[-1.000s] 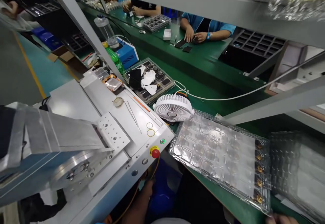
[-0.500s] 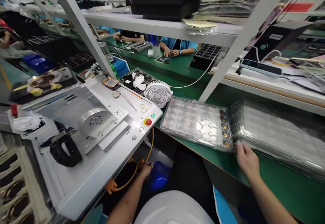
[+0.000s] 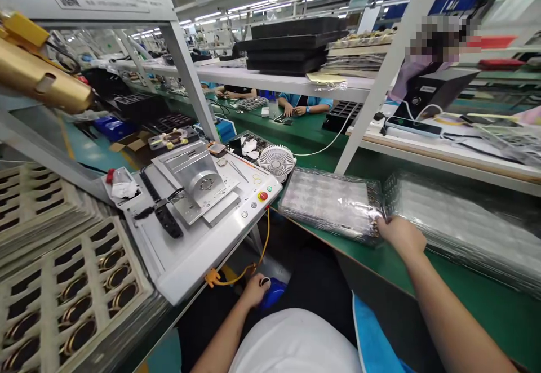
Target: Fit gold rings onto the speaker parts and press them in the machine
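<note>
Some parts [image 3: 374,197], seemingly, in clear tray [image 3: 323,195]

Clear plastic on the clear tray [image 3: 329,195] at right, glossy, throwing white glints! Over left, the machine fixture [image 3: 196,171] shows bare silvery metal, smooth with a soft sheen; nearer the edge of view, that gold-toned cylinder [image 3: 46,74] gleams like polished metal. Matt white plastic on the fan [image 3: 276,161]. Far side, black boxes [image 3: 291,49] look dull. Near the bottom, blue cloth [image 3: 374,333], softly creased. Smooth green bench top [image 3: 460,305], faint sheen.
</note>
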Demonstrator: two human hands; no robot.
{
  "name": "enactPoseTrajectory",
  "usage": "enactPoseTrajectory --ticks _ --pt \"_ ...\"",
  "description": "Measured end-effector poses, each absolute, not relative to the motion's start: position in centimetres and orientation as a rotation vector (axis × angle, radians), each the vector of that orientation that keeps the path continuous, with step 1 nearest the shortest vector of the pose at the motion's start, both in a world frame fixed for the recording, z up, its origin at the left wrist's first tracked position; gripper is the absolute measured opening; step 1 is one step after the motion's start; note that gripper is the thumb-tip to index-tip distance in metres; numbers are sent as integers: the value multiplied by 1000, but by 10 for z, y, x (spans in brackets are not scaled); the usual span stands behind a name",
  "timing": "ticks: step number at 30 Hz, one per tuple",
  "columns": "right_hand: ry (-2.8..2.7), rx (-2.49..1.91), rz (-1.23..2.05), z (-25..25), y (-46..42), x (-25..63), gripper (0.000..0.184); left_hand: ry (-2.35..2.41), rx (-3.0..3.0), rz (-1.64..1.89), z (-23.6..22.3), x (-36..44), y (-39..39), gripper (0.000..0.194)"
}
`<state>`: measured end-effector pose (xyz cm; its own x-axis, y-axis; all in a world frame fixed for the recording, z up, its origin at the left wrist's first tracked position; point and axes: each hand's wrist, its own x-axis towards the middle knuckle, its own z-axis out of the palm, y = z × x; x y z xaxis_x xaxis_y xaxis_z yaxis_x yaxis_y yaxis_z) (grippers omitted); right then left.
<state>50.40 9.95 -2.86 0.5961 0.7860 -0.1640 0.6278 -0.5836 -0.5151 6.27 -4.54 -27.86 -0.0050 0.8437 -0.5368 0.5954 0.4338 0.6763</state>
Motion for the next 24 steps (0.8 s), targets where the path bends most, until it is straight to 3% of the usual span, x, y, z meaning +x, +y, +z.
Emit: enactPoseTrajectory --ticks 8,18,24 --pt "-695 -1905 924 -28 106 497 19 1620 1357 319 -273 59 -43 27" --pt "-399 -1700 1082 -23 100 494 25 1588 1316 356 -271 58 -19 30" --pt "-260 -1569 1221 -18 94 496 14 1524 1402 491 -248 70 -20 31"
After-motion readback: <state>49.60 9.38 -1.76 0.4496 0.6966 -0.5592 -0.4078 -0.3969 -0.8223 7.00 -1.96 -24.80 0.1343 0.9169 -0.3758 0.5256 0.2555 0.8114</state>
